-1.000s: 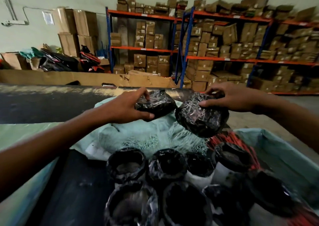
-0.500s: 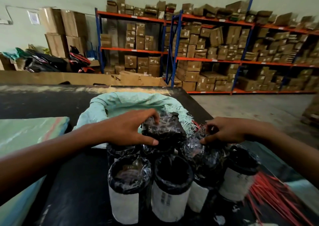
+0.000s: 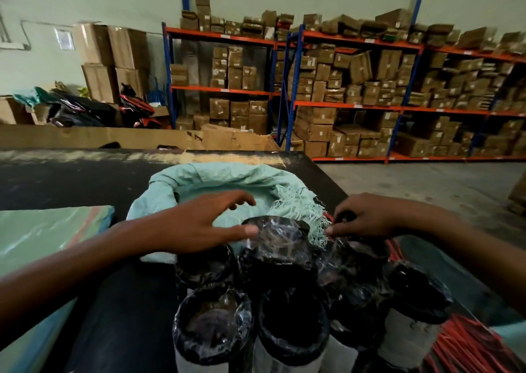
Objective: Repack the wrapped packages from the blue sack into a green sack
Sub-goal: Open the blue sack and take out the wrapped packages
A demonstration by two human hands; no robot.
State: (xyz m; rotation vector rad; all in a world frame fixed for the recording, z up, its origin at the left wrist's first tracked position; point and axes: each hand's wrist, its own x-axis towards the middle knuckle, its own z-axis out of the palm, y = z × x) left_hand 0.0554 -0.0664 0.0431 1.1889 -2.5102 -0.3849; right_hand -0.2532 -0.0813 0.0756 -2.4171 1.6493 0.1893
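Observation:
Several wrapped packages stand upright in a cluster on the black table, each a cylinder in black film with a white label [image 3: 213, 324]. The open green sack [image 3: 199, 179] lies just behind them, its rim rolled down and frayed. My left hand [image 3: 196, 224] hovers over the sack's mouth with fingers spread, and its thumb touches the top of a rear package [image 3: 279, 247]. My right hand [image 3: 367, 216] has its fingers curled round the top of another rear package [image 3: 353, 256]. A pale blue sack [image 3: 509, 332] with red threads lies at the lower right.
A stack of flat green sacks [image 3: 42, 230] lies on the table [image 3: 119, 315] at the left. Beyond the table are a long cardboard sheet [image 3: 85, 136] and blue-orange shelving [image 3: 355, 105] full of cartons. Concrete floor [image 3: 427, 184] lies to the right.
Both hands came down with the two packages and set them among the upright cluster. My left hand has let go and spread open; my right hand still grips its package.

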